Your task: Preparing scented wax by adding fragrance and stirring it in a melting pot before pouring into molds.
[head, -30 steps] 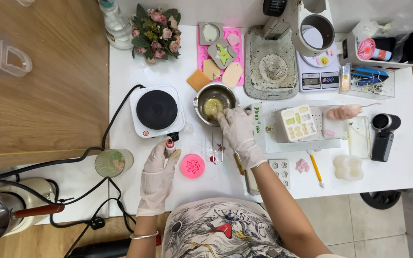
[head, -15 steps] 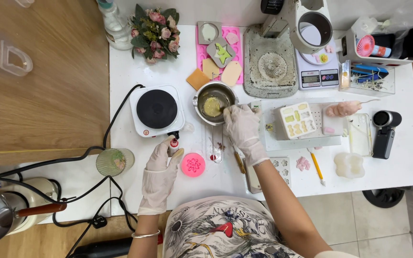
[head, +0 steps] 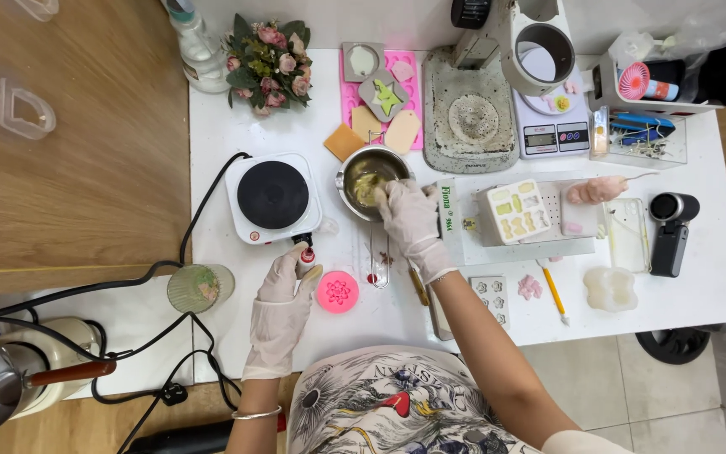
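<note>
The right hand (head: 409,220), closed on something I cannot make out, works yellowish wax in the metal pot (head: 371,176) on the counter (head: 699,277) (stirring, seemingly); the left hand (head: 283,290) pinches the hotplate's knob (head: 305,252); next calls for steady heat.

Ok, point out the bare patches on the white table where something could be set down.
Bare white table shows between the flowers and the hot plate, and along the near right edge past the yellow pencil. Around the metal pot, where the right hand reaches, and along the back row of moulds it is crowded.
</note>
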